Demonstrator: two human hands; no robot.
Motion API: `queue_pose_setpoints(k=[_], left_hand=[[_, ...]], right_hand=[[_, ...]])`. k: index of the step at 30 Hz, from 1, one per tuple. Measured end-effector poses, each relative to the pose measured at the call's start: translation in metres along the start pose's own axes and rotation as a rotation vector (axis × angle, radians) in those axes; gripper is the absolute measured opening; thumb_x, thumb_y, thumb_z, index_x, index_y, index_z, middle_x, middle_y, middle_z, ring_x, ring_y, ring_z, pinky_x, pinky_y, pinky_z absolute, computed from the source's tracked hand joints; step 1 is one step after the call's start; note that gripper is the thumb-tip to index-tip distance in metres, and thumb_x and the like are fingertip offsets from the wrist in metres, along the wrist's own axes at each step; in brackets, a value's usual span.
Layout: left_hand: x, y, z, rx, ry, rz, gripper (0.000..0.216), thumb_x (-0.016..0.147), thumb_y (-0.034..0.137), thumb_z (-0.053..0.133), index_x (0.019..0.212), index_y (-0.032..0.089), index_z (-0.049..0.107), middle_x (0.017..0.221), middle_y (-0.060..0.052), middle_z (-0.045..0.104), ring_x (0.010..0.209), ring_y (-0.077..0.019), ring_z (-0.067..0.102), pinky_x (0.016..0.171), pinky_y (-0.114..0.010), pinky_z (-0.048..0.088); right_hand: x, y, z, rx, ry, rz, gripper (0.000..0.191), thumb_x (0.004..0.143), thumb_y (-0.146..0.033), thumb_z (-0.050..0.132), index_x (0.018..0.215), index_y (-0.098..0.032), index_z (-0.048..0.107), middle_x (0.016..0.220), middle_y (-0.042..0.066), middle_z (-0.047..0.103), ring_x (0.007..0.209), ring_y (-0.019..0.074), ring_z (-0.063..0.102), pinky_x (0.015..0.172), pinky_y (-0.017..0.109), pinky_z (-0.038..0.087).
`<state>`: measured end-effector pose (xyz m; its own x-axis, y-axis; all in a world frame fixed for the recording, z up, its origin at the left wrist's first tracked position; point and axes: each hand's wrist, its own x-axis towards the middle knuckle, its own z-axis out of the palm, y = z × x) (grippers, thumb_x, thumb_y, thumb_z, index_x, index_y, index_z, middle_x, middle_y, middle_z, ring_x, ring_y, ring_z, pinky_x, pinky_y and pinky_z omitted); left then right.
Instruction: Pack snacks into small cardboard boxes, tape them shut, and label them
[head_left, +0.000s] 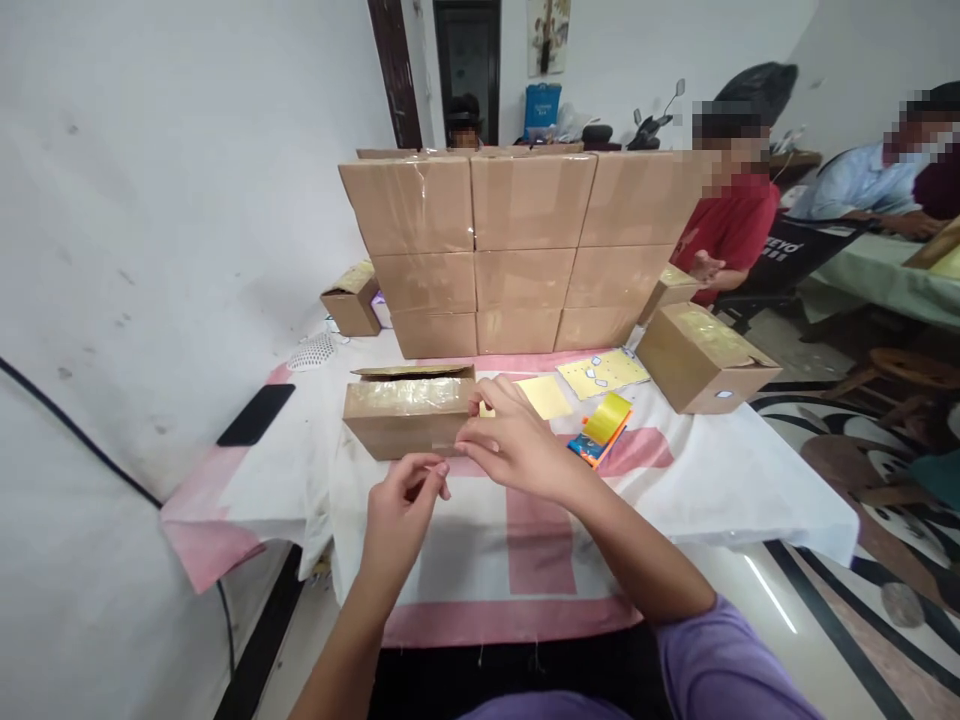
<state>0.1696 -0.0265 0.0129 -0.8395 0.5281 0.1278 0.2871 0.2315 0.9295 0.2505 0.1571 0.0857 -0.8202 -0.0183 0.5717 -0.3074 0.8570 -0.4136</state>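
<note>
A small cardboard box (pixel 405 425) lies in front of me, its top taped with shiny clear tape and a flap lifted along its far edge. My left hand (pixel 401 505) is in front of the box, thumb and fingertips pinched together. At the box's right end is my right hand (pixel 514 440), also closed, with thumb and forefinger near each other. Whatever is between the fingers of either hand is too small to make out. To the right lies an orange and blue tape dispenser (pixel 600 430) with a yellow roll. Yellow sticker sheets (pixel 602 372) lie behind it.
Stacked cardboard boxes (pixel 517 255) form a wall at the table's back. Another taped box (pixel 701 360) stands at right, one more (pixel 352 297) at left. A black phone (pixel 256 415) lies near the left wall. A person in a red shirt (pixel 739 230) is beyond the table.
</note>
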Motion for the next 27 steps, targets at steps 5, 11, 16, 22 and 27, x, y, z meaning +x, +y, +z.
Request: queue_pose_setpoints(k=[5,11,16,22,27], left_hand=[[0.039,-0.019,-0.034,0.247,0.262,-0.039,0.060,0.093,0.066,0.054,0.127,0.018,0.063,0.056,0.003,0.060,0.055,-0.0193,0.058,0.057,-0.029,0.043],[0.089,-0.015,-0.040,0.485,0.473,0.659,0.052,0.100,0.052,0.050,0.134,0.015,0.060,0.138,-0.018,0.066,0.130,-0.0297,0.060,0.106,-0.042,0.042],[0.107,-0.028,-0.022,0.708,0.111,0.817,0.039,0.103,0.042,0.049,0.133,0.025,0.067,0.136,-0.009,0.071,0.130,-0.0271,0.063,0.112,-0.042,0.034],[0.105,-0.051,-0.013,0.809,0.122,0.843,0.040,0.100,0.034,0.057,0.139,0.025,0.062,0.137,-0.008,0.070,0.128,-0.0281,0.065,0.107,-0.042,0.037],[0.101,-0.044,-0.014,0.857,0.150,0.865,0.039,0.098,0.032,0.063,0.137,0.026,0.061,0.138,-0.007,0.070,0.124,-0.0290,0.067,0.101,-0.042,0.041]], right_hand=[[0.035,0.023,-0.030,-0.003,0.156,0.095,0.020,0.101,-0.026,0.055,0.086,-0.020,0.066,0.102,0.006,0.053,0.104,0.0238,0.049,0.094,0.041,0.041],[0.097,0.065,-0.005,0.118,-0.156,0.217,0.021,0.100,-0.028,0.056,0.085,-0.017,0.066,0.106,0.005,0.055,0.115,0.0239,0.049,0.105,0.043,0.036],[0.125,0.090,0.054,-0.203,-0.355,0.288,0.021,0.089,-0.038,0.074,0.088,-0.018,0.068,0.113,0.010,0.056,0.116,0.0296,0.048,0.103,0.046,0.037],[0.112,0.161,0.039,-0.200,-0.187,0.453,0.073,0.066,-0.058,0.088,0.118,-0.016,0.060,0.115,0.013,0.063,0.105,0.0295,0.058,0.088,0.038,0.047],[0.034,0.258,-0.071,-0.269,-0.126,0.630,0.018,0.089,-0.031,0.065,0.095,-0.015,0.072,0.092,0.005,0.072,0.081,0.0171,0.060,0.076,0.028,0.043]])
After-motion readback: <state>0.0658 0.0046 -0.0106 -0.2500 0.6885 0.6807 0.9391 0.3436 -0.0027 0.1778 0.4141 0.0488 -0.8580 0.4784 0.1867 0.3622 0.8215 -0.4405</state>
